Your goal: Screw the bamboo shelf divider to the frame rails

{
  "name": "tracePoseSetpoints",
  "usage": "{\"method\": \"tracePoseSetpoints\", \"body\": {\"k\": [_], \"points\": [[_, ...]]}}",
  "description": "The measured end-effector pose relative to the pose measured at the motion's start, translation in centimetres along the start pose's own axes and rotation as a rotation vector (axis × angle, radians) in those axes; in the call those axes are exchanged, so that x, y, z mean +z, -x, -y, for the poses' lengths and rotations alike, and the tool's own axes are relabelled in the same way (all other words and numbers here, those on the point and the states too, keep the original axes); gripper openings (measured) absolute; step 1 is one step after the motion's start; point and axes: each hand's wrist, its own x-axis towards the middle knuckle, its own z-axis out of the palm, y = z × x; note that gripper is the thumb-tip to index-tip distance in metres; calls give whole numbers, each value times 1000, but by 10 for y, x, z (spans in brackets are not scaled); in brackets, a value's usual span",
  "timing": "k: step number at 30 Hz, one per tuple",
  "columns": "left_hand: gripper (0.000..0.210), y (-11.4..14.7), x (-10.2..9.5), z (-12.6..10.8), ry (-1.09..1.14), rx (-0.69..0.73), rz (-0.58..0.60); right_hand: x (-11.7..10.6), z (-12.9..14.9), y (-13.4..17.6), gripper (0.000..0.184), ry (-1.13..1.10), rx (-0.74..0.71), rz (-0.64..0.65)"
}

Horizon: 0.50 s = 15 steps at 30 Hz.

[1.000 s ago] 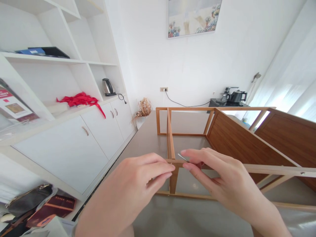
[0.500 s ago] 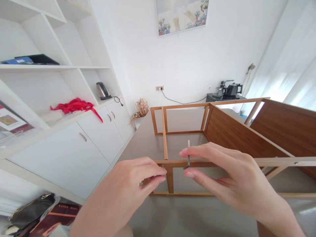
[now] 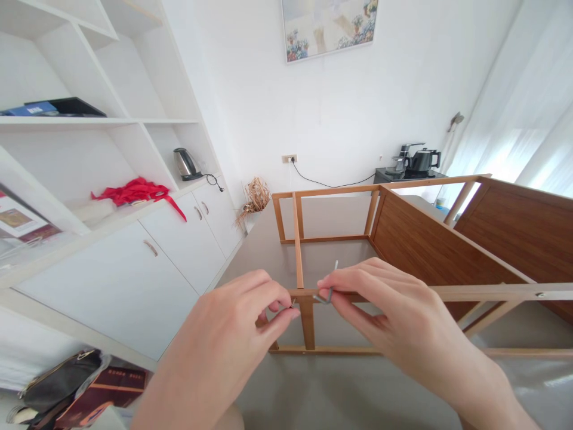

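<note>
My right hand (image 3: 394,304) pinches an L-shaped hex key (image 3: 330,294) between thumb and forefinger. Its long arm points up and its short bent end points left. Just left of that, my left hand (image 3: 237,316) has thumb and forefinger closed on a small screw (image 3: 293,303), partly covered by the fingertips. Both hands are over the near rail (image 3: 358,296) of a wooden frame, close to where a crossbar (image 3: 297,251) meets it.
Brown wooden panels (image 3: 439,251) stand within the frame at right. White cabinets (image 3: 120,280) with shelves run along the left, bearing a red cloth (image 3: 134,191) and a steel kettle (image 3: 185,164). A black kettle (image 3: 423,161) sits on a stand at the back wall.
My right thumb and forefinger have closed together on the hex key. That hand has moved slightly left, and the key has turned, its short end swinging left. My left fingers have shifted slightly around the screw.
</note>
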Motion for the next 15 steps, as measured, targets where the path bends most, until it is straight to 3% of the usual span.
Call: {"method": "tracePoseSetpoints", "body": {"k": [3, 7, 13, 15], "points": [[5, -2, -1, 0, 2, 33, -60, 17, -2, -4, 10, 47, 11, -65], [3, -6, 0, 2, 59, 32, 4, 31, -4, -4, 11, 87, -1, -45], [10, -13, 2, 5, 201, 53, 100, 30, -1, -8, 35, 47, -68, -63], [14, -16, 2, 7, 235, 97, 100, 29, 2, -14, 32, 28, -34, -64]]}}
